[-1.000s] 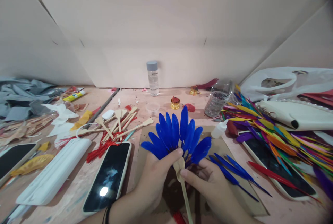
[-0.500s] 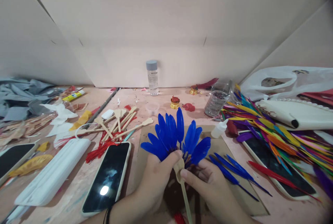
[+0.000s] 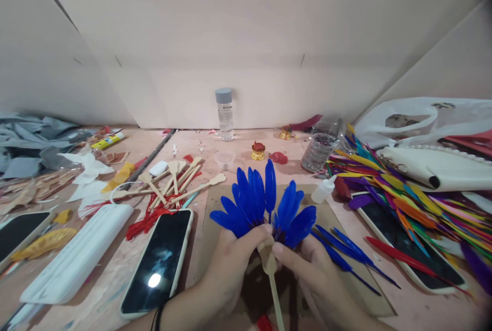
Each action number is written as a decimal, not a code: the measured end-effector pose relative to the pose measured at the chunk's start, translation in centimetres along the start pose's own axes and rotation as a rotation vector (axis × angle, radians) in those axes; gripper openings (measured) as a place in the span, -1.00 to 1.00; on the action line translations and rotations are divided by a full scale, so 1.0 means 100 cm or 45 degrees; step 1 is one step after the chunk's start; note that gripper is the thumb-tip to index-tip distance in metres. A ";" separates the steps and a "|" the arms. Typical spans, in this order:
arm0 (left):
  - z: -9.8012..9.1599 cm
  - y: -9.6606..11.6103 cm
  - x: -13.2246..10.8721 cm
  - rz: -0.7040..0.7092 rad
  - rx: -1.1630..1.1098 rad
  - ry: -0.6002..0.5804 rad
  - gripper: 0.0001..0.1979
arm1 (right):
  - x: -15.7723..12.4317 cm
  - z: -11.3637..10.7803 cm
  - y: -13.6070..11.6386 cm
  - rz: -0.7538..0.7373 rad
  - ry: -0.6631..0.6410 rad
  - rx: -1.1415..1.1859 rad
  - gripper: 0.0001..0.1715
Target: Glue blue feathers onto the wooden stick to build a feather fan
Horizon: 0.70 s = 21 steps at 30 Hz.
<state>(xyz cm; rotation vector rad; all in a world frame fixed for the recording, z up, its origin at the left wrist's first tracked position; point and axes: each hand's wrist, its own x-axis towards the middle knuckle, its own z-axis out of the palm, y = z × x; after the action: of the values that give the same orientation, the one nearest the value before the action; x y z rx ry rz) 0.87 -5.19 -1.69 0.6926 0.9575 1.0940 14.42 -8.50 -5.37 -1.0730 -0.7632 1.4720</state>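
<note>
A fan of blue feathers (image 3: 249, 198) spreads upward from the head of a pale wooden stick (image 3: 273, 290) above a brown board (image 3: 215, 218). My left hand (image 3: 234, 259) pinches the feather bases at the stick's head, thumb on top. On the other side, my right hand (image 3: 311, 264) grips the right-hand feathers, its thumb against the stick's head; its other fingers are mostly hidden behind. Several loose blue feathers (image 3: 346, 249) lie to the right. A red tassel (image 3: 264, 322) shows beneath the stick at the bottom edge.
Left are a phone (image 3: 158, 264), a white case-like object (image 3: 79, 254) and wooden sticks with red tassels (image 3: 144, 223). A small glue bottle (image 3: 323, 189), colourful feathers (image 3: 415, 192) and another phone (image 3: 407, 244) lie right. A clear bottle (image 3: 225, 116) stands behind.
The feathers on the right side of the fan have shifted slightly right and sit closer to my right hand's thumb. Both hands keep their grip.
</note>
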 end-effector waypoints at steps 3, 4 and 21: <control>0.001 0.001 -0.002 -0.053 -0.035 -0.085 -0.86 | 0.000 0.000 -0.001 -0.018 0.070 0.107 -0.62; 0.001 0.001 -0.002 -0.044 -0.038 -0.101 -0.85 | 0.000 0.000 -0.002 -0.020 0.102 0.124 -0.62; -0.006 -0.002 0.003 0.142 0.140 -0.112 -0.79 | 0.002 -0.004 -0.005 0.004 0.079 0.070 -0.53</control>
<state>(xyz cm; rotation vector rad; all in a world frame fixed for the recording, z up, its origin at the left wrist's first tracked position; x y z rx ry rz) 0.49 -4.97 -2.18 0.8858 0.9175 1.1048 14.94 -8.22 -5.12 -1.0739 -0.6744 1.4481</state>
